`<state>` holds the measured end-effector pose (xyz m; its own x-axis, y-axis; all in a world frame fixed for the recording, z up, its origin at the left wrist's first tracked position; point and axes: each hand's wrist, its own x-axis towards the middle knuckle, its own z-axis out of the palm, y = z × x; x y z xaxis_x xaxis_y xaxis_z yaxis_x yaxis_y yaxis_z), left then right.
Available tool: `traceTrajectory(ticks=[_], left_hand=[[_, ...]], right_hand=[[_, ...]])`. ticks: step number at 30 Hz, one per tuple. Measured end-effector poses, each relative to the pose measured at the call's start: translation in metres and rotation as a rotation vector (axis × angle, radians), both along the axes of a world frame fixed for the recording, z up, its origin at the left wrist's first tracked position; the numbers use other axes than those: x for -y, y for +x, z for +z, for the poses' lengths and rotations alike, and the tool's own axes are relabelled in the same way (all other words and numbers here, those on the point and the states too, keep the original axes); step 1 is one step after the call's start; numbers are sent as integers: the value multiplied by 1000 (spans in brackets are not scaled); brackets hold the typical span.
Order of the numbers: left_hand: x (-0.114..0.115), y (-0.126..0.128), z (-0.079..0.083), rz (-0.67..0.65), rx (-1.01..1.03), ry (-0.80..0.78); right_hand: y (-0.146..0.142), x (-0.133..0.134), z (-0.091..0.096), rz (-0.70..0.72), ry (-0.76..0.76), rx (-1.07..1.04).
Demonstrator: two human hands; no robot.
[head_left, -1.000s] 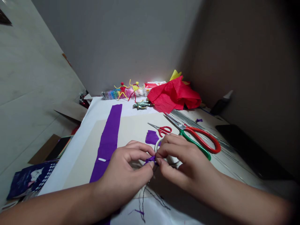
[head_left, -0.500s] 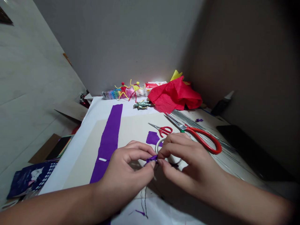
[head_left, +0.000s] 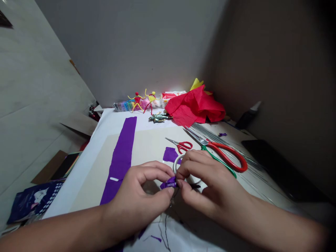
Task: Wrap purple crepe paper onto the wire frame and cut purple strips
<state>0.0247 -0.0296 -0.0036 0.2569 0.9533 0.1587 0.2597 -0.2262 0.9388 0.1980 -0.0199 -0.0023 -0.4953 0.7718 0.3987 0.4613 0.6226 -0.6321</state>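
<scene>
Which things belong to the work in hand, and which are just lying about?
Likely in use:
small purple piece, held by the left hand, right hand at its end
dark strands below
purple strip
small scissors
large scissors

Apparently lying about:
two stick figures
crumpled red sheet
dark bottle
dark flat slab

Purple scrap (head_left: 168, 182) I pinch: crinkled, papery, faint sheen. Purple strip (head_left: 122, 154) toward the left edge of the surface (head_left: 110, 120): matt, paper-like, light creases. Large scissors (head_left: 202, 141): bright metal blades, glossy handles, plastic by look. Wires (head_left: 214, 134) toward right edge: thin metal, dull grey gleam. Red sheet (head_left: 196, 106), far right corner: matt, crumpled; paper or cloth, I can't tell. Figurine (head_left: 158, 117) near far edge: shiny, metallic.
</scene>
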Motion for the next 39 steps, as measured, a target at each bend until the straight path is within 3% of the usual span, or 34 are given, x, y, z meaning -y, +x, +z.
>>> traceTrajectory(ticks=[18, 30, 34, 39], left_hand=[[0, 4, 1, 95, -73, -10], [-1, 3, 4, 95, -78, -24], [-1, 2, 3, 95, -77, -17], [0, 0, 3, 100, -50, -40]], right_hand=[[-4, 1, -5, -48, 28, -48], [-3, -2, -4, -27, -165, -140], [-4, -1, -3, -43, -31, -88], [-5, 0, -8, -96, 319, 11]])
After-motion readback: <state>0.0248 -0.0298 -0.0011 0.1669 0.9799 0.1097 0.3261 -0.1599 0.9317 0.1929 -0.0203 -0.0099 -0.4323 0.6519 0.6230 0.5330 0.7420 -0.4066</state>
